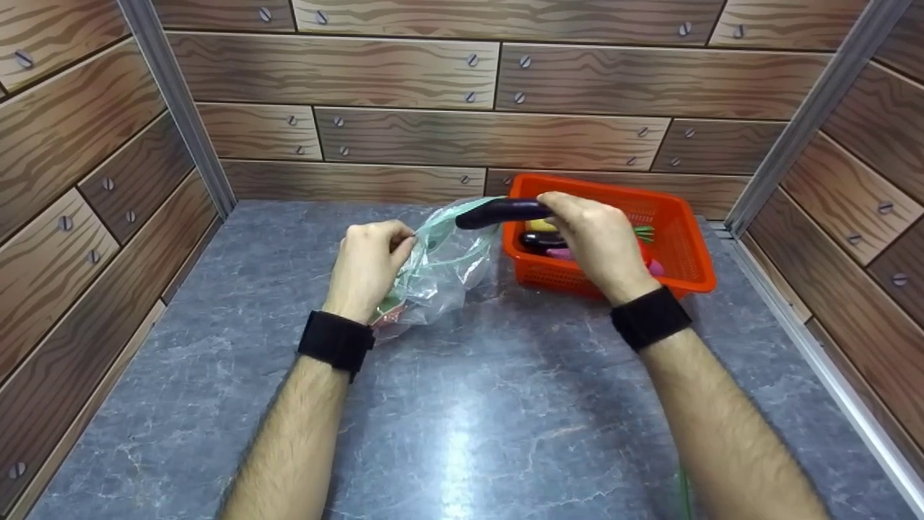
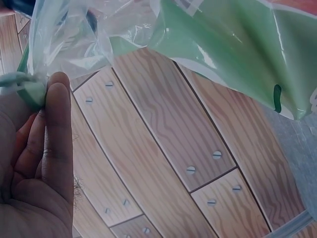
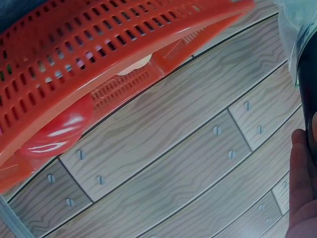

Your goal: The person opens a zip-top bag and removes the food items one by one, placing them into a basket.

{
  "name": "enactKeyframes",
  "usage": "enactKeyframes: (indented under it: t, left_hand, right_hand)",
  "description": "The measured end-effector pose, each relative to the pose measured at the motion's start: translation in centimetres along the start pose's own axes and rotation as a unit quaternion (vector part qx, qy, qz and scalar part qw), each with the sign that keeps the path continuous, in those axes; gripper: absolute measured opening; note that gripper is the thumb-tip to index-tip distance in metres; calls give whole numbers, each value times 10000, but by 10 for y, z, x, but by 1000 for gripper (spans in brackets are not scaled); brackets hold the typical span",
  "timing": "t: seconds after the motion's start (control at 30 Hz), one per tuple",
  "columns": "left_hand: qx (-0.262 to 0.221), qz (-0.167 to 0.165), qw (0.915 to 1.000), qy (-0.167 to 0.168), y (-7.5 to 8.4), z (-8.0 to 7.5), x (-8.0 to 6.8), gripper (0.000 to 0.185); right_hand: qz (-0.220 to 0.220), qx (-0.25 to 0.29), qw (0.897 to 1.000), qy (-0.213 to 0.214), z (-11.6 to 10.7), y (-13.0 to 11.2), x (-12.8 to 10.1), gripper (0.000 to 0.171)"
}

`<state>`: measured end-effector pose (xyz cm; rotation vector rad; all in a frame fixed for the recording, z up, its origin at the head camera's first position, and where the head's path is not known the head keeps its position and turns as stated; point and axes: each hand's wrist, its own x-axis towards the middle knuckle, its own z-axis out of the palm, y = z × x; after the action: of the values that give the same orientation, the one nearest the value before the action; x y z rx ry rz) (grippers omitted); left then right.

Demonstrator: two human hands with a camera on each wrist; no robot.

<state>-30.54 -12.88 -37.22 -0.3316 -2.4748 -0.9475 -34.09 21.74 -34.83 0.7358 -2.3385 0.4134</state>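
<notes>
My left hand [image 1: 369,266] pinches the rim of a clear plastic bag with a green top [image 1: 442,254] and holds its mouth open; in the left wrist view the thumb [image 2: 55,129] presses the green edge of the bag [image 2: 228,44]. My right hand [image 1: 593,242] grips a dark purple eggplant [image 1: 498,212] and holds it level, its tip over the bag's mouth. In the right wrist view only a dark sliver of the eggplant [image 3: 308,89] shows beside my fingers [image 3: 301,188].
An orange perforated basket [image 1: 678,245] stands at the back right on the grey marble tabletop [image 1: 462,404], with several toy vegetables in it, one of them red [image 3: 59,130]. Wood-pattern walls enclose the table on three sides.
</notes>
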Motion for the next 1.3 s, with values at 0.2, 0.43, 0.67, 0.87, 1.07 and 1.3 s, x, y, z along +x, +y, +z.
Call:
enactKeyframes:
  t: [0.2,0.43,0.67,0.87,1.07,1.3]
  left_hand:
    - [-5,-37,10000,-32,-1,0,-1,12]
    - [23,-54,10000,6,-2,0,-1,12]
    - [10,18,10000,10,-3,0,-1,13]
    - [34,-22,10000,-30,-3,0,-1,14]
    - [55,1,10000,-45,-3,0,0,13]
    - [61,-6,10000,-22,-2,2,0,12]
  right_hand:
    - [308,145,9994,114,-6,14,-3,32]
    - [767,223,9963,321,-14,35,-9,31]
    - [1233,105,9915,391,-19,60,-22,31]
    - [1416,-2,9898,170,-17,75,-34,31]
    - [1570,37,9876,-26,-11,84,-46,34]
    - [1494,-12,9886,-208,-2,87,-52,32]
